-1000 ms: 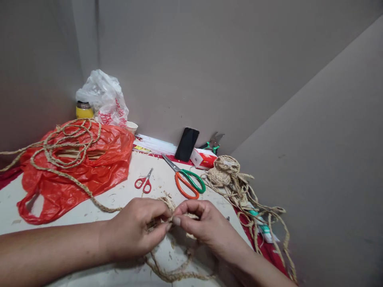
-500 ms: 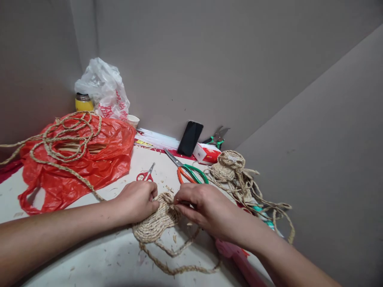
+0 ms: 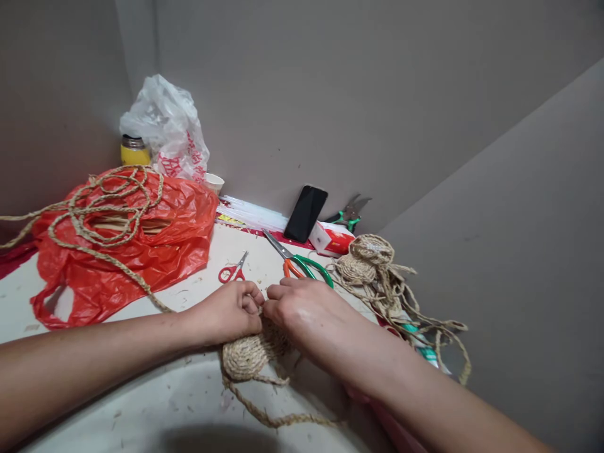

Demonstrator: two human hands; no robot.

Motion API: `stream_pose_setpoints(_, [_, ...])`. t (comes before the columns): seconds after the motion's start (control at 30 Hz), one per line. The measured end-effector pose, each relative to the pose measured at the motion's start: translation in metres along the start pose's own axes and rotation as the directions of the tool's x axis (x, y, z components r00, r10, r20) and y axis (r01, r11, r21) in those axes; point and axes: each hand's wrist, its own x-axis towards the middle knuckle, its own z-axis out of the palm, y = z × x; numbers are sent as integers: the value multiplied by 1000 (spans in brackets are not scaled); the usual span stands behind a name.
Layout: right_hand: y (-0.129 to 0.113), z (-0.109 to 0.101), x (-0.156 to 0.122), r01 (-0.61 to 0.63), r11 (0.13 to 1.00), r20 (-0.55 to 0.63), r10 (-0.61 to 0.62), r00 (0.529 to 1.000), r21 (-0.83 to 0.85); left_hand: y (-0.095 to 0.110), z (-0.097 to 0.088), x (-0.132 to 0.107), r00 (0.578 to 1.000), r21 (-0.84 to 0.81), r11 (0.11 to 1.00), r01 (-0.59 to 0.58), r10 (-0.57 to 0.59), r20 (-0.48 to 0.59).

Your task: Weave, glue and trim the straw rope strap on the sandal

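Observation:
A small woven straw sole, made of rows of braided cord, lies between my hands on the table. My left hand is closed on its upper left edge, fingers curled. My right hand bends over its far end with the fingers pinched together; what the fingertips hold there is hidden. A loose braided cord trails from the sole toward me. Just beyond my hands lie small red-handled scissors and larger scissors with green and orange handles.
A red plastic bag with coiled braided rope sits at the left. Behind stand a white plastic bag, a yellow jar, a paper cup, a phone and pruning shears. More woven straw pieces lie right.
My right hand has shifted left and turned over, coming close to my left fingertips. It covers more of the sole. The head view has shifted slightly.

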Motion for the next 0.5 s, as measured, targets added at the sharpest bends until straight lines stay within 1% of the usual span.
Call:
stream_pose_setpoints(0.1, [-1, 4, 3, 9, 1000, 24, -9, 1000, -2, -2, -1, 2, 1000, -3, 1000, 0, 0, 21])
stream_pose_setpoints(0.23, [1, 3, -1, -3, 1000, 64, 4, 998, -16, 1, 0, 0, 1000, 12, 1000, -26, 26, 12])
stream_pose_setpoints(0.3, [2, 1, -5, -21, 1000, 18, 21, 1000, 5, 4, 1, -2, 999, 11, 999, -39, 38, 15])
stream_pose_setpoints(0.4, [4, -2, -9, -16, 996, -49, 21, 999, 89, 11, 3, -5, 999, -3, 999, -33, 33, 30])
stream_pose_setpoints(0.5, [4, -4, -8, -1, 993, -37, 5, 999, 118, 15, 4, -7, 999, -28, 999, -26, 27, 25])
